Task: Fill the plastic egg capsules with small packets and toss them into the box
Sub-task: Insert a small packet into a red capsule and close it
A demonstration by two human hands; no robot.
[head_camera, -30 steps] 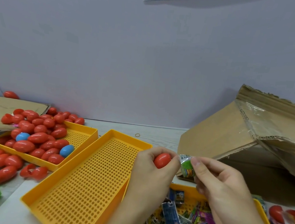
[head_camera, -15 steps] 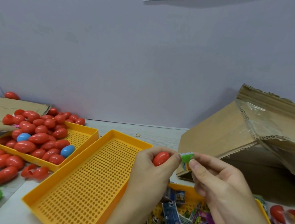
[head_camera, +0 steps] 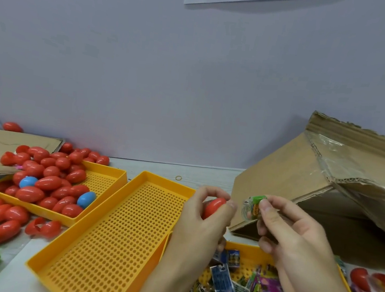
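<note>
While the left hand [head_camera: 204,217] pinches a red plastic egg capsule [head_camera: 214,208] between thumb and fingers, the right hand [head_camera: 296,238] holds a small folded green-and-white packet [head_camera: 251,207] just beside it, thumb and forefinger closed on the packet's edge. Capsule and packet are close but not touching, both raised above the table [head_camera: 207,174]. Whether the capsule is open is hard to tell; the fingers cover most of it. Directly behind stands the big tipped brown cardboard box [head_camera: 304,174], its dark mouth facing the hands. Below, a yellow perforated tray of loose printed packets [head_camera: 229,288]; to the left, an empty yellow perforated tray [head_camera: 108,232], and further left a yellow tray heaped with red and blue eggs [head_camera: 46,183].

Risks from here, as I read it: the packet looks bulky, so a corner could catch in the seam and stop the halves from snapping shut. A half-closed egg could pop open on the toss and spill. A light two-finger hold could also let the packet slip.
</note>
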